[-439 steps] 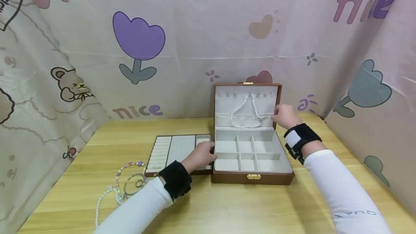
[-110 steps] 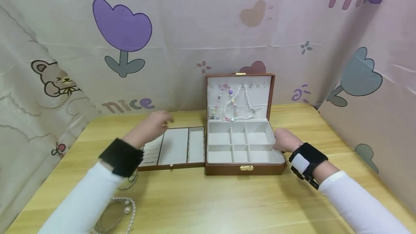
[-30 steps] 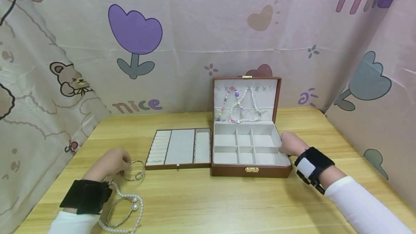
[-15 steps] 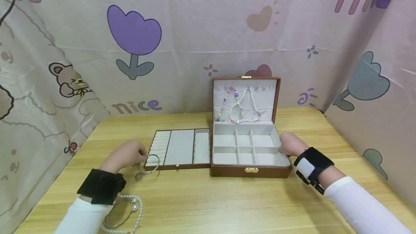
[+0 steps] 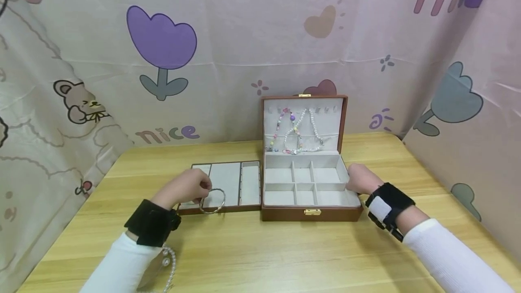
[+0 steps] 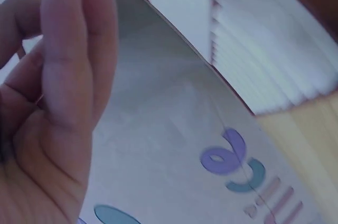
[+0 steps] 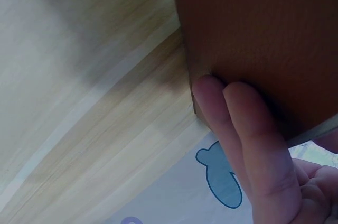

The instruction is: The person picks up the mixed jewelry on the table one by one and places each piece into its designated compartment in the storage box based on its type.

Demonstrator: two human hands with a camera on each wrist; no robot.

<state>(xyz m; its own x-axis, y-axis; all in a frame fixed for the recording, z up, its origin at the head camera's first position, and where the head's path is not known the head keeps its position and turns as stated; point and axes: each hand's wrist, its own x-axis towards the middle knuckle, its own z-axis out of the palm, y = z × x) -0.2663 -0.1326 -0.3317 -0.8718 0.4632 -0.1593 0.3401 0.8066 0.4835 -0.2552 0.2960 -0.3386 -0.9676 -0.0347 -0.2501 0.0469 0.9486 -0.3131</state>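
Observation:
My left hand (image 5: 187,188) pinches a thin metal bangle (image 5: 212,212) over the front of the pale-lined tray (image 5: 226,180). In the left wrist view the tray's padded ring rolls (image 6: 269,39) lie beyond the left hand (image 6: 63,86). At the right side of the open brown jewelry box (image 5: 281,215), my right hand (image 5: 364,179) grips the side wall. Two fingers of the right hand (image 7: 264,155) lie against the brown outer side (image 7: 253,28). A colourful beaded strand (image 5: 279,121) and a pearl necklace (image 5: 313,123) hang inside the lid.
Another strand of pearls (image 5: 172,266) lies on the wooden table (image 5: 260,257), partly hidden by my left forearm. The tray stands directly left of the box. A patterned curtain (image 5: 232,26) rises behind the table.
My left hand has picked up the bangle from the table and carried it right to the tray. Earlier, the beaded strand came to hang in the lid. The right hand stays at the box's side.

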